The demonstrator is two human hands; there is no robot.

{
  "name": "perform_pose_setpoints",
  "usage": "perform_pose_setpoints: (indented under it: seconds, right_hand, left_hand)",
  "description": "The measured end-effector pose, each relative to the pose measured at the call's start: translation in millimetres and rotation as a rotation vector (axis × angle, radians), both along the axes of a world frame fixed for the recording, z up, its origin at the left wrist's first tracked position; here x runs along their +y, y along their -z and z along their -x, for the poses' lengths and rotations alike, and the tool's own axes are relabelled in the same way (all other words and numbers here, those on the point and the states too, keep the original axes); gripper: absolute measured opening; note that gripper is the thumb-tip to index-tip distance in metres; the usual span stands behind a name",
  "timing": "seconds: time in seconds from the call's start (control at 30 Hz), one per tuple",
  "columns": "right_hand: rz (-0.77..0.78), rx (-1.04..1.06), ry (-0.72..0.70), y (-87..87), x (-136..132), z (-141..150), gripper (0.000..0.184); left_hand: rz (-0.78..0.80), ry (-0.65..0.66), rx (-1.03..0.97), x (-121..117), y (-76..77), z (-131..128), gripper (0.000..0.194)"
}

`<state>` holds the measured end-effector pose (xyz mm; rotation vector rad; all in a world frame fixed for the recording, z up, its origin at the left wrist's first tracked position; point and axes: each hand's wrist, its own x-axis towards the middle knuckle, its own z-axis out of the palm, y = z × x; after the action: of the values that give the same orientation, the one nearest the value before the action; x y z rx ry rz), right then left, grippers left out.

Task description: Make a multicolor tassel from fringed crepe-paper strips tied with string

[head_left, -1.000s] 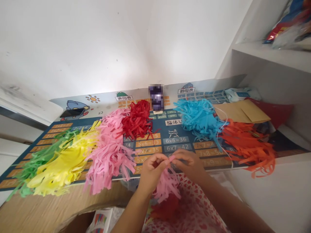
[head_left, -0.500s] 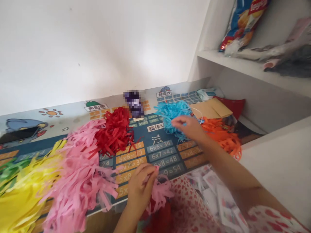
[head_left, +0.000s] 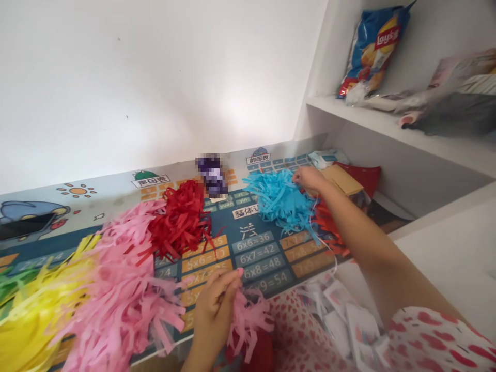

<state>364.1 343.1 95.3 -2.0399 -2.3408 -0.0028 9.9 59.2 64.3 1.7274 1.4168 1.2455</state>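
Observation:
My left hand is closed, pinching the top of a pink paper tassel. The tassel's cut strips hang down over the table's front edge, above my lap. At the back right, my right hand has its fingers closed by the far edge of a light-blue tassel bundle. A thin white string runs from beneath this hand down past the blue strips; the fingertips seem to hold it, though they are partly hidden. Orange tassels lie under my right forearm.
Red, pink, yellow and green tassels lie on the left. A blurred purple item stands by the wall. A brown envelope lies beyond my right arm. A shelf holds a chip bag. Small packets lie below.
My right hand has moved back to the far side of the blue bundle, and its fingers have closed. The white string now trails toward me. My left hand still pinches the pink tassel.

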Motion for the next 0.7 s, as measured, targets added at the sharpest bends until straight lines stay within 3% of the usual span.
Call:
perform_pose_setpoints:
  seconds: [0.17, 0.33, 0.5, 0.6, 0.7]
  right_hand:
    - [-0.048, 0.021, 0.021, 0.9, -10.3, -3.3, 0.023]
    - [-0.055, 0.128, 0.056, 3.4, -19.0, -2.1, 0.016]
    - [-0.097, 0.330, 0.143, -12.9, -31.5, -9.9, 0.020]
    - [-0.112, 0.463, 0.155, -27.6, -55.7, 4.6, 0.025]
    - [-0.100, 0.582, 0.068, -36.3, -107.3, 46.7, 0.028]
  left_hand:
    - [0.073, -0.031, -0.118, -10.1, -3.4, -2.9, 0.025]
    - [0.225, -0.100, -0.333, -21.6, 0.8, -2.1, 0.030]
    - [0.281, -0.156, -0.484, -27.5, 1.3, 0.8, 0.034]
    - [0.285, -0.156, -0.552, -27.2, -2.4, -5.3, 0.034]
    - [0.357, -0.149, -0.700, -26.1, -7.0, -14.6, 0.033]
